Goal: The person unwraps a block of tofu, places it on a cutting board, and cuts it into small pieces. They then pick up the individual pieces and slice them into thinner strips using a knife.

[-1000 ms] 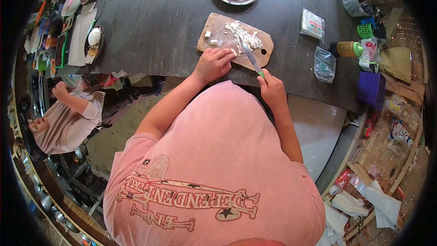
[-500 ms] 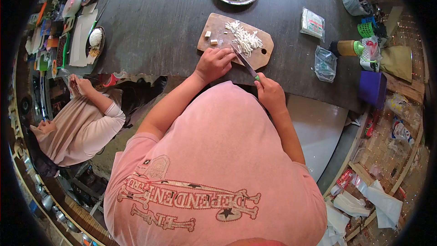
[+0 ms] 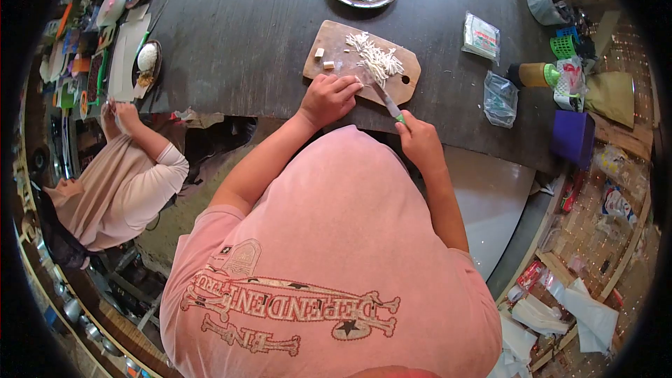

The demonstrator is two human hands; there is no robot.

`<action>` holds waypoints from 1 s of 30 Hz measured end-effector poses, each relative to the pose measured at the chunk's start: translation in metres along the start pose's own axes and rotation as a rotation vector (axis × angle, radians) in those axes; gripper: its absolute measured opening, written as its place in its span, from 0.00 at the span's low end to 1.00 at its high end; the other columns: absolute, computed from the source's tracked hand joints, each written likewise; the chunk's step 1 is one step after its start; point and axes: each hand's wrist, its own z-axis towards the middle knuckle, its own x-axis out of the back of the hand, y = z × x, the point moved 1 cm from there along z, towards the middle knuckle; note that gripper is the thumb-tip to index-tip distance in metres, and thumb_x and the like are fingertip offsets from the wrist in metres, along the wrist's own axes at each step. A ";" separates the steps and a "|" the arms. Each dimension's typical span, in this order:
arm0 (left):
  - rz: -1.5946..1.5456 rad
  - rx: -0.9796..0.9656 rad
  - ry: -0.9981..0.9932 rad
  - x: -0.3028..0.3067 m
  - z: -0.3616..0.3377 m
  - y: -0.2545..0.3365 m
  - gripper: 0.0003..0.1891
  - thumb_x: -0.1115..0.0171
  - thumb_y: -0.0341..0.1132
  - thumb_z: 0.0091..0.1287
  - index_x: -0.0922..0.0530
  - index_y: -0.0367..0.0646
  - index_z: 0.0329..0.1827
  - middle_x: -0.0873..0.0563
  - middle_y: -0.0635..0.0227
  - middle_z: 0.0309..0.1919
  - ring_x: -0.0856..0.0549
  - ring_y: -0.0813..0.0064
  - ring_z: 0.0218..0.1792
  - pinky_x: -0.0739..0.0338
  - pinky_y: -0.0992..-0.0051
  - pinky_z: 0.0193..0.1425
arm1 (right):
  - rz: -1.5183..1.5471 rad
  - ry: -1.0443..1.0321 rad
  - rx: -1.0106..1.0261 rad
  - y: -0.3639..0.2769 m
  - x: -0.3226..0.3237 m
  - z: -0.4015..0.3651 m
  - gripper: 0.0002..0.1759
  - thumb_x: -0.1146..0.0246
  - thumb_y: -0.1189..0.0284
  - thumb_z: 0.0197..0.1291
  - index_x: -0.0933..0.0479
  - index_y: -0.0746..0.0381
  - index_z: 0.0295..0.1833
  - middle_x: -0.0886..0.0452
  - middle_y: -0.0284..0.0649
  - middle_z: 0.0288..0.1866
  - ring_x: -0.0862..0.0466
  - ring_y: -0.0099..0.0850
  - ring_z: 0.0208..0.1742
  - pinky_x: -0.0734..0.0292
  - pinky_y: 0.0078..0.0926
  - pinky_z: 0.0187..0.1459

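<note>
A wooden cutting board (image 3: 329,38) lies near the table's front edge, with a pile of thin white food strips (image 3: 378,57) on it. Two small pale blocks (image 3: 319,52) sit on its left part. My left hand (image 3: 329,100) rests at the board's lower left edge, fingers closed together; a bit of white shows at the fingertips, too small to name. My right hand (image 3: 420,141) grips a knife (image 3: 388,102) by its green handle, blade slanting over the board toward the strips and my left fingertips.
Behind the board stands a dark plate (image 3: 364,2) heaped with white strips. On the right are a wrapped white packet (image 3: 481,36), a clear plastic bag (image 3: 500,99), a green-lidded jar (image 3: 533,73) and a purple box (image 3: 572,137). Another person (image 3: 126,182) sits at left, near a bowl (image 3: 148,70).
The knife has shifted slightly to the right, its blade turned to show more of its flat. My left hand stays put. The other person's hands and body have moved a little.
</note>
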 end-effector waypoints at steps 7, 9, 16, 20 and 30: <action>-0.016 -0.007 -0.010 -0.002 -0.002 0.000 0.17 0.24 0.35 0.65 0.10 0.55 0.57 0.09 0.80 0.57 0.10 0.75 0.46 0.20 0.67 0.51 | 0.109 0.159 -0.040 0.003 0.005 -0.011 0.16 0.32 0.67 0.79 0.16 0.62 0.66 0.10 0.58 0.44 0.10 0.63 0.47 0.16 0.57 0.46; -0.014 -0.006 -0.013 -0.002 -0.002 0.000 0.17 0.24 0.35 0.65 0.10 0.55 0.57 0.09 0.80 0.57 0.10 0.75 0.46 0.20 0.66 0.51 | 0.074 0.162 -0.025 0.003 0.005 -0.011 0.16 0.32 0.67 0.80 0.16 0.61 0.66 0.09 0.56 0.44 0.09 0.61 0.47 0.16 0.56 0.46; -0.007 -0.008 -0.027 -0.002 -0.001 0.001 0.19 0.25 0.35 0.64 0.11 0.54 0.59 0.10 0.79 0.58 0.10 0.74 0.46 0.20 0.66 0.51 | -0.087 0.126 0.040 -0.005 -0.004 -0.015 0.15 0.34 0.66 0.80 0.18 0.58 0.67 0.09 0.50 0.43 0.09 0.56 0.44 0.15 0.56 0.45; -0.002 -0.005 -0.038 -0.002 -0.003 0.000 0.18 0.25 0.36 0.65 0.11 0.55 0.59 0.10 0.79 0.58 0.10 0.74 0.46 0.21 0.65 0.51 | -0.079 0.069 0.016 -0.009 -0.007 -0.016 0.15 0.34 0.65 0.81 0.19 0.57 0.67 0.09 0.49 0.42 0.09 0.56 0.44 0.15 0.56 0.45; 0.014 -0.012 -0.048 0.000 -0.002 0.001 0.18 0.24 0.37 0.65 0.10 0.54 0.59 0.10 0.78 0.58 0.10 0.75 0.48 0.21 0.65 0.52 | -0.128 0.056 0.024 -0.011 -0.006 -0.015 0.15 0.34 0.65 0.81 0.19 0.56 0.66 0.09 0.48 0.42 0.08 0.56 0.44 0.13 0.56 0.44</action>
